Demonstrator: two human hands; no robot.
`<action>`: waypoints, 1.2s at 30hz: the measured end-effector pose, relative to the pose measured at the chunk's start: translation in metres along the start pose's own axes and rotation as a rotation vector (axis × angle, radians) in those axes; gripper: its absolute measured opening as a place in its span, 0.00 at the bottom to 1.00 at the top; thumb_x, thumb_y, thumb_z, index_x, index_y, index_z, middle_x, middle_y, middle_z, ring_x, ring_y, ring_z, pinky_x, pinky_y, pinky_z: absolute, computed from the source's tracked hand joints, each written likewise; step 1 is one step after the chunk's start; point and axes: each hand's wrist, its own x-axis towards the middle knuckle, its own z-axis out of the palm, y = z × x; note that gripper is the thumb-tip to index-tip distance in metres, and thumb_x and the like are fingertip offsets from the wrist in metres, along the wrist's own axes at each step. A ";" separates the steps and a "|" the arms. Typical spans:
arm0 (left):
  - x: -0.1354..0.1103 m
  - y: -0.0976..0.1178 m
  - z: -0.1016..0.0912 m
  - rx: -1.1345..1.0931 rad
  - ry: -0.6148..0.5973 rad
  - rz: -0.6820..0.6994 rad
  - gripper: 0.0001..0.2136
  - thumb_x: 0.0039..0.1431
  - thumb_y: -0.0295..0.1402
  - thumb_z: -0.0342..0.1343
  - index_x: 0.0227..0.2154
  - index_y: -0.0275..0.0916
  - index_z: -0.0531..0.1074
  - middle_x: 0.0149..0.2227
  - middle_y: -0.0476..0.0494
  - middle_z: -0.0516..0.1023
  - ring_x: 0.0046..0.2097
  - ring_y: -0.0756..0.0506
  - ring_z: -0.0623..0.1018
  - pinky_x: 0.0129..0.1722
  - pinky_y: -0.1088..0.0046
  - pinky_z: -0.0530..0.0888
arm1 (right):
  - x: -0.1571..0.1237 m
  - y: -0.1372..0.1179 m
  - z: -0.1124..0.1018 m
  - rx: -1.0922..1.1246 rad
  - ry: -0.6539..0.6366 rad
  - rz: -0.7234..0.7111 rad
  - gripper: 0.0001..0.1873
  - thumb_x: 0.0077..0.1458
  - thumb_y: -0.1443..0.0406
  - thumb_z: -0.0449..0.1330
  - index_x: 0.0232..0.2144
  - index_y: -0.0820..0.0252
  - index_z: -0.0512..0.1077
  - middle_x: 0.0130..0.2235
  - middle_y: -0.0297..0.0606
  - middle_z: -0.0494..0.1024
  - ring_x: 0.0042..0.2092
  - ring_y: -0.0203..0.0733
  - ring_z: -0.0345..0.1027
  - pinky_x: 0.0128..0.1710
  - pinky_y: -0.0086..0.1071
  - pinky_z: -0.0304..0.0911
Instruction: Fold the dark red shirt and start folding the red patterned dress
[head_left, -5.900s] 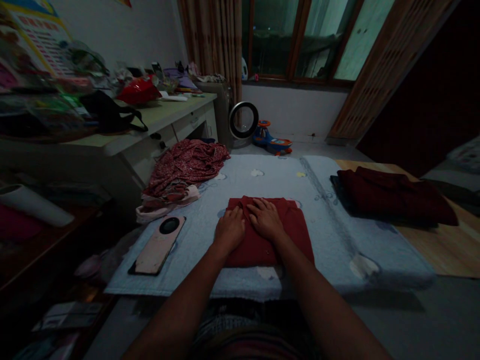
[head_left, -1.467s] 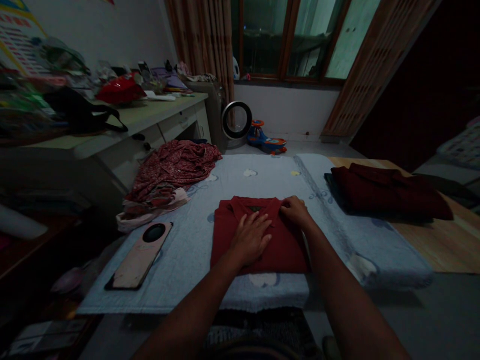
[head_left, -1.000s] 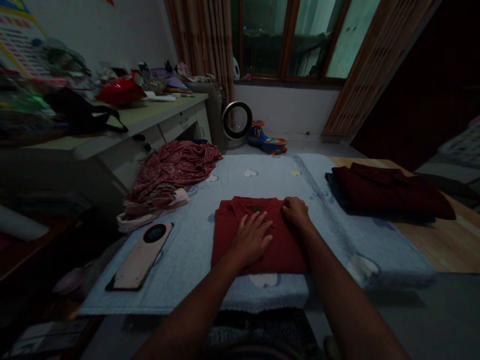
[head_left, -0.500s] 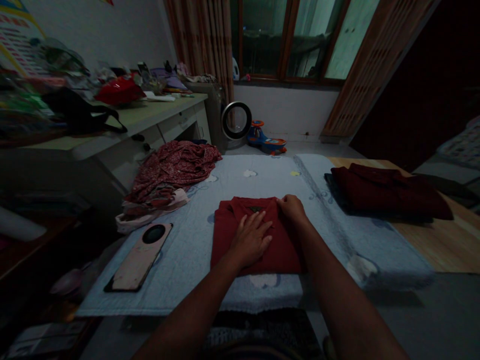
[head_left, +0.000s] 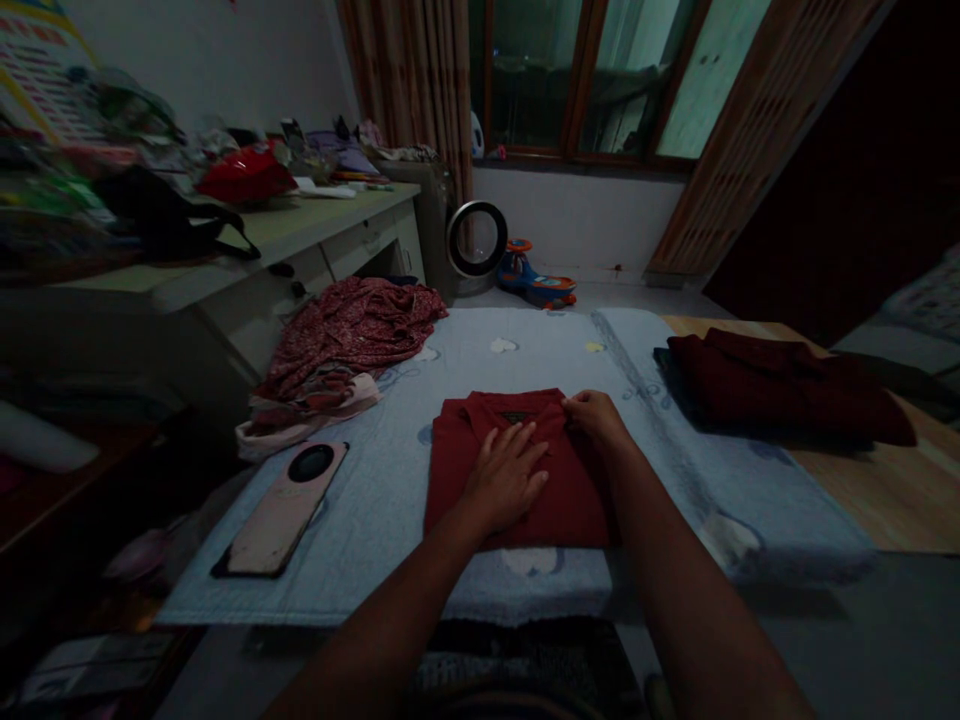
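Observation:
A folded dark red shirt (head_left: 457, 470) lies flat on a pale blue blanket (head_left: 390, 500), its collar at the far edge. My left hand (head_left: 506, 475) rests on the shirt's front with fingers spread and flat. At the collar's right side, my right hand (head_left: 598, 415) pinches the shirt's edge between thumb and fingers. To the left, a phone (head_left: 281, 520) with a large round dark camera ring lies on the blanket.
A rumpled red patterned cloth (head_left: 352, 330) is heaped at the blanket's back left. Folded dark red clothes (head_left: 772, 390) are stacked on the right. A cluttered desk (head_left: 315, 225) stands at left; a blue and orange ride-on toy (head_left: 532, 280) sits by the wall.
The view has shifted slightly. My right hand has moved a little along the shirt's upper right edge, while my left hand stays flat on the shirt.

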 end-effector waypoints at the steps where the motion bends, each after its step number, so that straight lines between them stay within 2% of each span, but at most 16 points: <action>1: 0.000 0.000 0.000 -0.001 0.005 0.000 0.22 0.68 0.43 0.44 0.62 0.47 0.63 0.70 0.46 0.52 0.70 0.39 0.53 0.68 0.48 0.48 | 0.000 0.000 0.000 0.028 0.001 0.007 0.10 0.50 0.66 0.61 0.20 0.59 0.64 0.19 0.30 0.69 0.20 0.33 0.65 0.20 0.25 0.62; 7: 0.000 0.001 0.000 -0.007 0.022 0.005 0.22 0.67 0.43 0.45 0.61 0.47 0.63 0.70 0.46 0.53 0.70 0.40 0.53 0.68 0.48 0.49 | 0.000 0.001 -0.001 0.144 0.001 0.025 0.13 0.43 0.68 0.66 0.19 0.58 0.63 0.17 0.28 0.67 0.18 0.32 0.63 0.18 0.25 0.61; 11: -0.001 0.002 -0.002 -0.012 0.014 0.002 0.22 0.67 0.42 0.46 0.61 0.46 0.63 0.70 0.45 0.53 0.70 0.39 0.53 0.67 0.48 0.49 | -0.001 0.000 0.000 0.185 0.008 0.032 0.12 0.40 0.71 0.65 0.24 0.57 0.64 0.18 0.28 0.70 0.19 0.32 0.64 0.17 0.24 0.61; 14: 0.000 0.001 -0.001 -0.016 0.023 0.001 0.21 0.67 0.42 0.46 0.61 0.46 0.63 0.70 0.45 0.54 0.69 0.39 0.53 0.67 0.48 0.49 | -0.002 -0.002 -0.001 0.200 -0.007 0.042 0.12 0.40 0.71 0.65 0.27 0.57 0.65 0.18 0.28 0.71 0.19 0.32 0.63 0.16 0.23 0.58; 19: 0.000 0.000 0.002 -0.029 0.030 0.004 0.21 0.67 0.42 0.47 0.61 0.48 0.63 0.69 0.45 0.55 0.69 0.39 0.54 0.67 0.47 0.48 | -0.001 -0.007 0.000 0.212 -0.018 0.064 0.09 0.42 0.68 0.64 0.26 0.58 0.66 0.19 0.30 0.71 0.18 0.33 0.63 0.16 0.23 0.55; 24: 0.004 0.003 -0.011 -0.087 -0.038 -0.011 0.23 0.65 0.41 0.51 0.61 0.45 0.63 0.69 0.41 0.55 0.69 0.35 0.55 0.66 0.43 0.51 | 0.004 -0.008 0.002 0.238 -0.011 0.053 0.10 0.41 0.66 0.65 0.26 0.58 0.66 0.18 0.29 0.70 0.18 0.33 0.61 0.16 0.24 0.53; 27: 0.023 0.001 -0.024 -0.140 0.029 -0.030 0.20 0.63 0.34 0.53 0.58 0.44 0.66 0.66 0.41 0.61 0.67 0.38 0.60 0.64 0.47 0.56 | 0.002 -0.006 0.002 0.273 -0.024 0.026 0.11 0.38 0.66 0.65 0.27 0.58 0.67 0.18 0.29 0.70 0.18 0.33 0.61 0.17 0.25 0.52; 31: 0.072 -0.008 -0.032 -0.196 0.192 -0.042 0.16 0.61 0.24 0.50 0.51 0.41 0.70 0.55 0.42 0.74 0.58 0.43 0.71 0.60 0.59 0.65 | -0.001 0.000 0.000 0.326 -0.036 -0.019 0.13 0.36 0.62 0.65 0.28 0.57 0.68 0.19 0.28 0.70 0.20 0.33 0.62 0.19 0.25 0.53; 33: 0.097 -0.012 -0.029 -0.213 0.211 -0.070 0.18 0.58 0.21 0.52 0.50 0.40 0.71 0.53 0.41 0.75 0.55 0.43 0.73 0.57 0.62 0.68 | -0.002 0.003 -0.001 0.353 -0.049 -0.048 0.16 0.35 0.60 0.66 0.28 0.57 0.68 0.18 0.27 0.70 0.20 0.33 0.61 0.19 0.26 0.52; 36: 0.123 -0.017 -0.021 -0.242 0.171 -0.106 0.18 0.56 0.20 0.54 0.49 0.39 0.71 0.53 0.40 0.74 0.53 0.43 0.74 0.55 0.65 0.70 | -0.003 0.009 -0.002 0.386 -0.076 -0.093 0.17 0.35 0.57 0.66 0.29 0.57 0.67 0.18 0.26 0.69 0.19 0.33 0.59 0.19 0.25 0.50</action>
